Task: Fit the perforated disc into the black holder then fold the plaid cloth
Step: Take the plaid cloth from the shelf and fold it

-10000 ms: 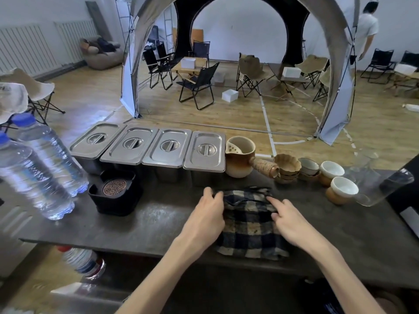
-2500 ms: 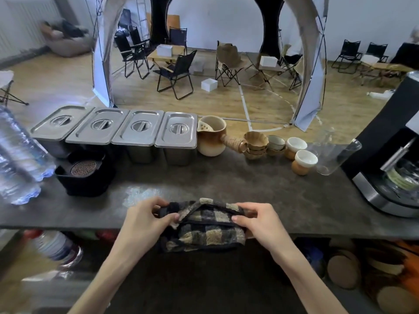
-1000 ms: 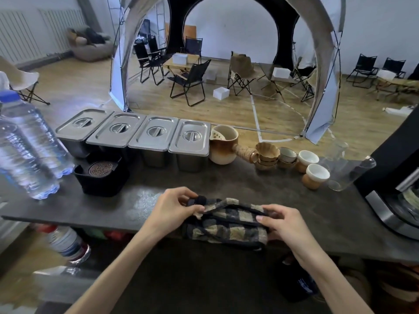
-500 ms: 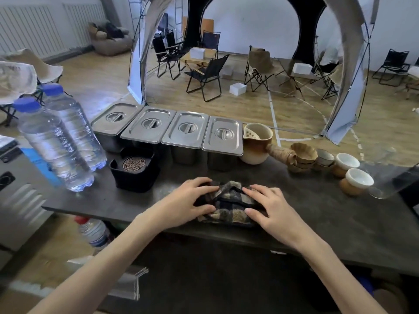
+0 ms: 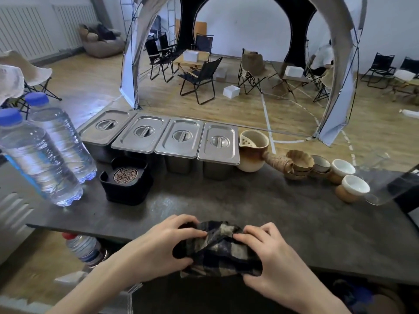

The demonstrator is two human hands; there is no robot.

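The plaid cloth (image 5: 218,248), dark blue and beige, lies bunched into a small thick bundle at the front edge of the dark counter (image 5: 283,214). My left hand (image 5: 163,248) grips its left side and my right hand (image 5: 269,252) grips its right side, fingers curled over the top. Part of the cloth is hidden under my fingers. Further back on the left, the perforated disc (image 5: 125,175) rests flat inside the black holder (image 5: 127,184).
Two water bottles (image 5: 43,155) stand at the left. Several lidded steel pans (image 5: 179,141) line the back edge. A ceramic pitcher (image 5: 252,150), stacked bowls (image 5: 299,164) and white cups (image 5: 353,186) sit to the right, beside a clear glass jug (image 5: 378,189). Another bottle (image 5: 85,249) is under the counter.
The cloth has gone from a wide flat fold to a tight small bundle. Both hands have closed in on it and drawn it back to the counter's front edge.
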